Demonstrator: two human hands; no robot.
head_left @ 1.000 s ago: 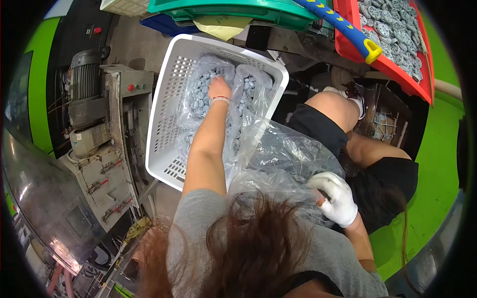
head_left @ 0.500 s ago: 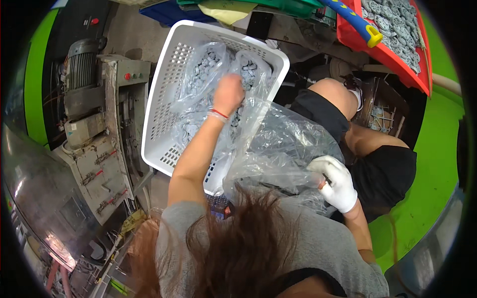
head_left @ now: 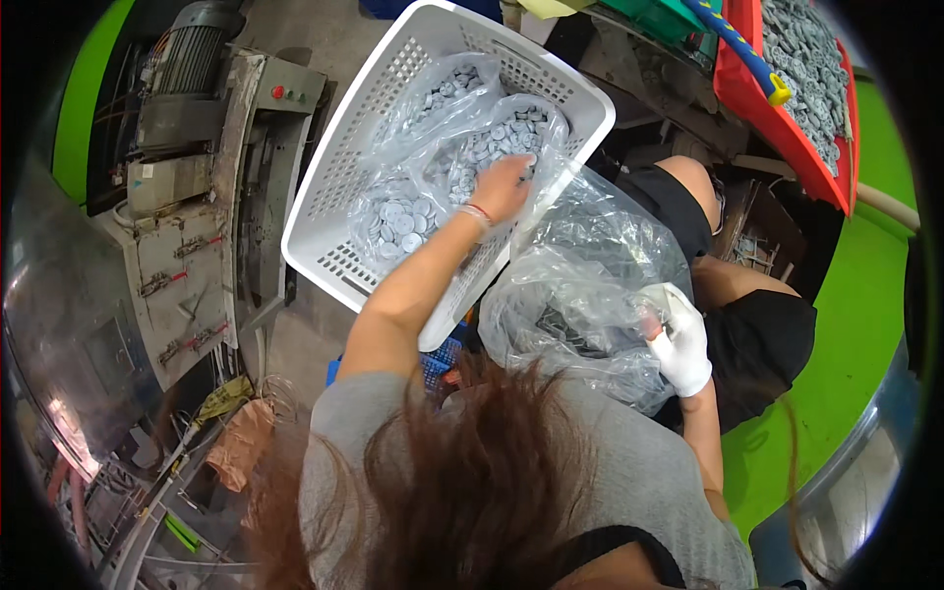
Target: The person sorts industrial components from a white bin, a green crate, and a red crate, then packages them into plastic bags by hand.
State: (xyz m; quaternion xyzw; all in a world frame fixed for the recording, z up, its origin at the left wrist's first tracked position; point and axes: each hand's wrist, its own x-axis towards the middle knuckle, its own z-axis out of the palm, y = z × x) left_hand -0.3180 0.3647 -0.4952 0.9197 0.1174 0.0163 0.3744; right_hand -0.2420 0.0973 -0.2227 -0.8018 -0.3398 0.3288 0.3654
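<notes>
My left hand (head_left: 504,187), bare with a red band at the wrist, is over a clear bag of small grey round parts (head_left: 514,138) inside a white plastic basket (head_left: 329,187). Its fingers are curled, and what they hold is hidden. In the same basket lie a second bag of grey parts (head_left: 454,84) and a bag of larger grey discs (head_left: 403,218). My right hand (head_left: 677,339), in a white glove with a bare fingertip showing, pinches the edge of a large clear plastic bag (head_left: 615,236) on my lap. Dark shapes show through this bag.
A red tray (head_left: 737,84) heaped with grey wheel-like parts (head_left: 801,69) stands far right, a blue handle with a yellow end (head_left: 742,54) across it. Machinery with a motor (head_left: 200,49) is on the left. A blue crate (head_left: 438,362) sits below the basket.
My left hand has moved right and slightly down over the bag of round parts, uncovering more of them. My right hand still holds the large bag, and the view has shifted.
</notes>
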